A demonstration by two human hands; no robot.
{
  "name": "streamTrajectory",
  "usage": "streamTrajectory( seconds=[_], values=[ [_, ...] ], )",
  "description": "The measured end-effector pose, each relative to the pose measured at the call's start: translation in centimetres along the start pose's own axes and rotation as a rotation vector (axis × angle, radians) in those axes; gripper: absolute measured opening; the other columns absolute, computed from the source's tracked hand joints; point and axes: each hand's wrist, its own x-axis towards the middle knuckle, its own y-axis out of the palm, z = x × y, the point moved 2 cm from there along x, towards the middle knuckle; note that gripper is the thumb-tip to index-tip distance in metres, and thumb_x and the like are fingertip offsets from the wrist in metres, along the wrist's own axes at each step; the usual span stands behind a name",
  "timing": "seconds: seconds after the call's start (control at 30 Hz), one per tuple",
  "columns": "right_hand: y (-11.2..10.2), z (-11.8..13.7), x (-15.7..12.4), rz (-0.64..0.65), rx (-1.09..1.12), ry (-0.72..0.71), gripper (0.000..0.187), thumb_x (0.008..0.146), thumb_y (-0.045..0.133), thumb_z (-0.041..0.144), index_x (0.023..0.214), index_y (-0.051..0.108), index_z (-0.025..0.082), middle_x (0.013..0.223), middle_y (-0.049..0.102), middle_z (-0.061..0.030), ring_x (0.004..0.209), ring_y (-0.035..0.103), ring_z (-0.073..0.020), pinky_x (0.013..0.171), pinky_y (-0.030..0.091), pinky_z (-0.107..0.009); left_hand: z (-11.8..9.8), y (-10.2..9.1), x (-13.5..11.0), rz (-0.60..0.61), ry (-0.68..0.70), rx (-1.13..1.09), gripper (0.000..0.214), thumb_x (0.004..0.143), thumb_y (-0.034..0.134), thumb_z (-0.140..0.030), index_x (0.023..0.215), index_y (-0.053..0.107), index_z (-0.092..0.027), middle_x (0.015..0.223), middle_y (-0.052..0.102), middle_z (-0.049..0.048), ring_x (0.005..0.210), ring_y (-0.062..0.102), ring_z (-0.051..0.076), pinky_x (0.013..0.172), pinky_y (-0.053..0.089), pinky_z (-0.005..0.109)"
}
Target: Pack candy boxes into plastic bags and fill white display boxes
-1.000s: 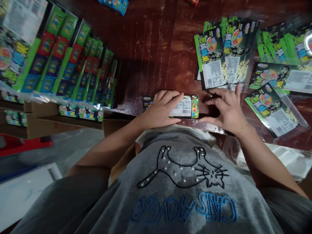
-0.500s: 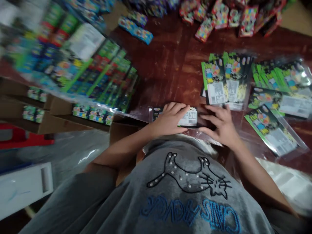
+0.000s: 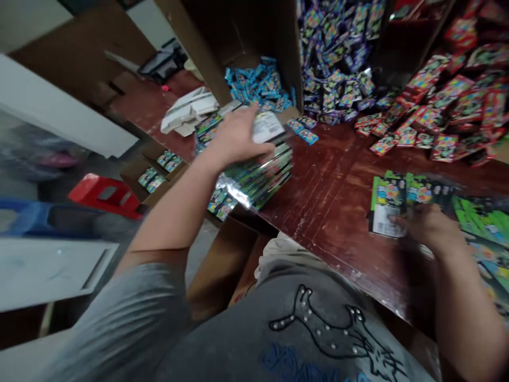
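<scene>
The left hand (image 3: 234, 135) reached out over the stack (image 3: 254, 178) of green packs at the bench (image 3: 326, 196) edge, its grip closed on a pack (image 3: 267, 126) with a white label, held just above the stack. The right hand (image 3: 427, 228) lay on a green packet (image 3: 385, 204) at the right; blur hid how its grip stood. Red packets (image 3: 449, 106) lay heaped beyond.
</scene>
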Motion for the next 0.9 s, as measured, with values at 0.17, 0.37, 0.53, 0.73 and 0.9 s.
streamTrajectory(
  seconds=[0.17, 0.37, 0.53, 0.73, 0.9],
  values=[
    [-0.7, 4.2, -4.1, 0.075, 0.265, 0.164, 0.061, 0.083, 0.067, 0.086, 0.094, 0.067, 0.026, 0.084, 0.074, -0.0087, 0.071, 0.067, -0.0232, 0.067, 0.05, -0.041, -5.3, 3.4, -1.5, -0.148, 0.136, -0.252, 0.101, 0.075, 0.097, -0.063, 0.156, 0.053, -0.019, 0.17, 0.051, 0.0158, 0.161, 0.042, 0.041, 0.138, 0.024, 0.069],
    [1.9, 11.4, -9.7, 0.109, 0.578, 0.067, 0.037, 0.099, 0.072, 0.06, 0.1, 0.062, 0.024, 0.083, 0.068, 0.0001, 0.07, 0.063, -0.0169, 0.064, 0.054, -0.031, -20.3, 15.5, -5.1, 0.26, -0.094, -1.313, 0.06, 0.096, 0.071, -0.068, 0.126, 0.07, -0.016, 0.124, 0.08, 0.0137, 0.109, 0.077, 0.026, 0.099, 0.062, 0.04],
    [-0.7, 12.4, -7.8, -0.244, 0.023, -0.314, 0.052, 0.097, 0.082, 0.044, 0.139, 0.062, 0.02, 0.135, 0.071, -0.0175, 0.128, 0.067, -0.0336, 0.109, 0.057, -0.054, -22.1, 18.4, -5.3, 0.388, -0.049, -1.188, 0.03, 0.096, 0.073, -0.035, 0.119, 0.072, -0.016, 0.112, 0.082, 0.0082, 0.102, 0.076, 0.022, 0.094, 0.059, 0.033],
    [-1.3, 14.0, -4.7, 0.039, -0.039, -0.449, 0.035, 0.106, 0.067, 0.033, 0.137, 0.069, 0.017, 0.122, 0.076, -0.0151, 0.117, 0.072, -0.0313, 0.103, 0.061, -0.05, -21.5, 18.1, -5.5, 0.559, 0.094, -1.032, 0.017, 0.096, 0.066, -0.027, 0.105, 0.074, -0.015, 0.096, 0.081, 0.0045, 0.087, 0.073, 0.02, 0.08, 0.056, 0.031],
    [-0.5, 14.9, -4.6, 0.002, -0.051, -0.34, 0.031, 0.107, 0.066, 0.035, 0.133, 0.073, 0.02, 0.124, 0.076, -0.0148, 0.119, 0.072, -0.0324, 0.105, 0.061, -0.052, -21.3, 18.3, -5.1, 0.56, -0.022, -1.093, 0.015, 0.095, 0.067, -0.026, 0.104, 0.074, -0.016, 0.099, 0.081, 0.0041, 0.088, 0.072, 0.019, 0.082, 0.056, 0.03]
  ],
)
